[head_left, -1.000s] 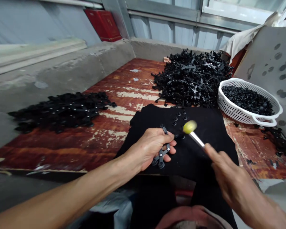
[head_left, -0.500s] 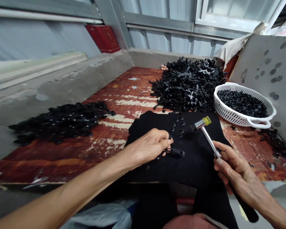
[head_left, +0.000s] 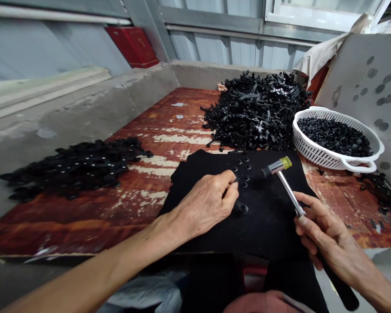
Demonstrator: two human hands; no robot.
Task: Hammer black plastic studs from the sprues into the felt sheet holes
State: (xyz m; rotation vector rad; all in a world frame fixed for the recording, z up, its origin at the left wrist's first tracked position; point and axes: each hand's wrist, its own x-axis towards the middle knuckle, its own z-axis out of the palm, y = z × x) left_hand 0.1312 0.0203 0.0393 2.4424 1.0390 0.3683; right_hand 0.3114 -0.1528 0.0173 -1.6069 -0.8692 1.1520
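The right hand [head_left: 326,230] gripped a steel-shafted, yellow-capped mallet [head_left: 289,193]; the left hand [head_left: 205,202] (curled, seemingly closed) sat beside a round black stud [head_left: 242,208].

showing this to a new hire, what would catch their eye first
The big heap of black parts at the back of the rust-red, peeling board stands out first, with a white basket of round black pieces to its right. Nearer, on a black cloth, the right hand grips a yellow-tipped mallet, while the left hand sits beside a cluster of black studs.
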